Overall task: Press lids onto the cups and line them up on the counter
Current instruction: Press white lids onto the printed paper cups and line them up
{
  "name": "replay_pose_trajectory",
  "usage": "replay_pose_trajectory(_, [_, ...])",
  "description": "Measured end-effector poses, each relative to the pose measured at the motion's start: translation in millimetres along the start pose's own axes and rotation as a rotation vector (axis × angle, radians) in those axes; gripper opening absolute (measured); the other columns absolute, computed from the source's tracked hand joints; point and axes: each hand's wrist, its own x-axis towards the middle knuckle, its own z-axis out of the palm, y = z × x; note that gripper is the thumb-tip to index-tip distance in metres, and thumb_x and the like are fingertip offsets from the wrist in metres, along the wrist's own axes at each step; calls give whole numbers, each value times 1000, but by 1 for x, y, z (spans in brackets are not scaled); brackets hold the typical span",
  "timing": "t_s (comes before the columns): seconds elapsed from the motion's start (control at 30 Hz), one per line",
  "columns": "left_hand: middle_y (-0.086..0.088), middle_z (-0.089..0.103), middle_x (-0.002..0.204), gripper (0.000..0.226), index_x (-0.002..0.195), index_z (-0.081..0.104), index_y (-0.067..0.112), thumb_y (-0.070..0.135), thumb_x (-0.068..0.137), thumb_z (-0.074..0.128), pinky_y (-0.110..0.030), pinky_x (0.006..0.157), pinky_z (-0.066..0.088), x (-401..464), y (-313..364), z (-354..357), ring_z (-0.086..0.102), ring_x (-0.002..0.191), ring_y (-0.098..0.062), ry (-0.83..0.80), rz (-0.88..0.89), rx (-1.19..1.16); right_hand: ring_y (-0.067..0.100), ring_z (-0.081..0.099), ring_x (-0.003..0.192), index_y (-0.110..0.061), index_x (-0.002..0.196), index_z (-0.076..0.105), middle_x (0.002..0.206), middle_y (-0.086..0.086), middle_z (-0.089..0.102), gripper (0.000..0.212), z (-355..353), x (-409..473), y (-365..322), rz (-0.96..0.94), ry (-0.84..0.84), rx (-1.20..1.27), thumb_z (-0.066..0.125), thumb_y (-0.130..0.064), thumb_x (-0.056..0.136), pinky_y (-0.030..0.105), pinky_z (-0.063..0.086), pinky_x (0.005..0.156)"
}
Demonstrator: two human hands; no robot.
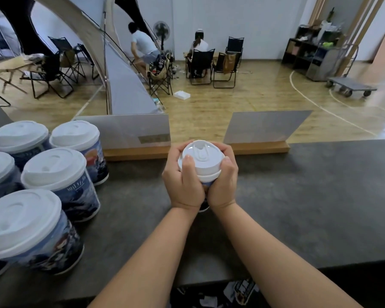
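Observation:
A white lid (201,157) sits on top of a paper cup that stands on the dark counter (298,196) in the middle. My left hand (183,185) and my right hand (223,183) wrap round the cup and the lid's rim from both sides, thumbs on the lid's near edge. The hands hide most of the cup; only its white rim (209,177) and a dark bit of its base (203,207) show. Several lidded cups with blue printed sleeves (60,172) stand grouped at the left.
Two grey sign boards on wooden bases (138,134) (265,127) stand along the counter's far edge. Beyond lies a wooden floor with folding chairs, a tent, a fan, shelves, a flat trolley and two people. The counter's near edge runs under my forearms.

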Motion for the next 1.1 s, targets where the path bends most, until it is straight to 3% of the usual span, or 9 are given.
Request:
replay_pose_trajectory(0.2, [4, 70, 90, 29, 92, 65, 23, 38, 83, 42, -33, 68, 56, 1, 2, 1, 68, 87, -17, -9, -5, 14, 39, 61, 94, -26, 90, 62, 101, 22, 63, 28, -1, 3, 1, -5, -39, -43, 41, -41, 80, 48, 53, 70])
replay_pose_trajectory(0.3, [8, 69, 90, 32, 93, 65, 21, 40, 81, 42, -22, 66, 51, 0, 6, 0, 66, 85, -10, -27, -5, 10, 35, 62, 93, -33, 88, 63, 100, 19, 63, 24, -1, 2, -3, 13, -36, -34, 41, -40, 80, 45, 52, 70])
replay_pose_trajectory(0.37, [8, 68, 89, 34, 92, 65, 19, 41, 80, 42, -19, 67, 49, -1, 8, 0, 64, 84, -7, -28, 2, 3, 27, 62, 90, -25, 92, 60, 98, 15, 62, 23, 0, 1, -6, 46, -44, -12, 41, -32, 83, 39, 52, 69])
replay_pose_trajectory(0.5, [9, 66, 93, 35, 99, 60, 23, 46, 79, 42, -36, 71, 55, -1, 8, 0, 64, 88, -10, -20, -27, 26, 24, 61, 98, -17, 103, 57, 108, 15, 61, 41, 0, -6, -14, 128, -68, -20, 44, -46, 77, 37, 53, 80])
replay_pose_trajectory(0.63, [0, 57, 108, 53, 124, 40, 22, 54, 82, 38, -46, 88, 52, -4, 9, -5, 59, 101, -19, -19, -17, 151, 27, 60, 115, -5, 130, 51, 128, 18, 61, 69, -6, -12, -22, 285, -90, -67, 45, -56, 84, 30, 52, 92])
replay_pose_trajectory(0.73, [-3, 51, 117, 62, 127, 41, 18, 64, 87, 30, -41, 97, 44, -19, 8, -16, 50, 112, -23, 8, 5, 275, 14, 62, 109, -15, 128, 54, 125, 5, 64, 48, -20, -18, -17, 420, -173, -53, 24, -43, 105, 19, 50, 88])
replay_pose_trajectory(0.9, [-2, 62, 125, 63, 123, 55, 25, 64, 87, 21, -35, 101, 47, -62, -6, -27, 58, 117, -16, 57, -255, 107, -7, 66, 90, -23, 116, 60, 107, -8, 69, 35, -38, -32, -14, 416, -263, -104, 26, -26, 107, 10, 49, 70])
replay_pose_trajectory(1.03, [2, 58, 135, 59, 134, 50, 25, 60, 90, 33, -43, 111, 40, -79, -7, -11, 53, 126, -11, -109, -205, 127, 10, 61, 112, -20, 129, 50, 124, 4, 62, 34, -65, -31, -23, 344, -278, -174, 40, -31, 99, 23, 51, 91])
replay_pose_trajectory(1.1, [3, 57, 136, 61, 141, 45, 25, 61, 92, 36, -45, 111, 40, -82, -1, 10, 53, 127, -11, -189, -194, 106, 11, 61, 110, -22, 129, 48, 123, 7, 61, 34, -90, -25, -37, 309, -281, -195, 47, -30, 96, 24, 50, 93])
